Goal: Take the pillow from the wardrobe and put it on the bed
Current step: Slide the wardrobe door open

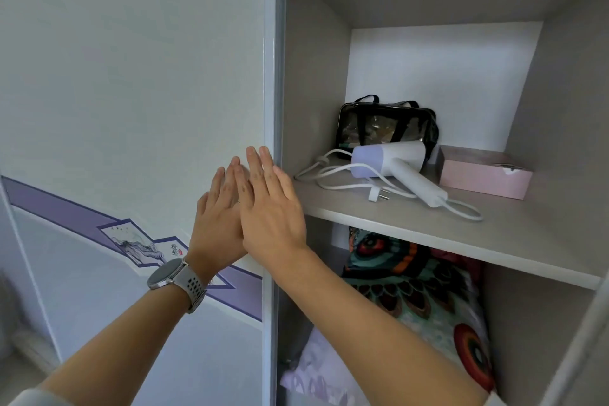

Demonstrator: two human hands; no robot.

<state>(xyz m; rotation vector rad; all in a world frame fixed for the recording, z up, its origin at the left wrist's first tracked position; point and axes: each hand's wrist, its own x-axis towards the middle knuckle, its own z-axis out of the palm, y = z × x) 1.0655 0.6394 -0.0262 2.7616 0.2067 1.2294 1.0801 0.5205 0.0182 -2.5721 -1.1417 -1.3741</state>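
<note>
A pillow (pixel 425 293) with a bright owl pattern in teal, red and orange stands in the wardrobe compartment under the shelf, partly hidden by my right forearm. A pale lilac pillow or cushion (pixel 316 369) lies below it at the front. My left hand (pixel 219 217) and my right hand (pixel 270 208) are both flat, fingers stretched out, pressed against the white sliding wardrobe door (pixel 131 92) near its right edge. My right hand overlaps my left. Neither hand holds anything. The wardrobe stands open to the right of the door.
On the grey shelf (pixel 428 224) lie a white hair dryer (pixel 398 165) with its cord, a black see-through bag (pixel 385 122) and a pink box (pixel 484 171). The door carries a purple band with picture decals (pixel 131 241). A watch sits on my left wrist.
</note>
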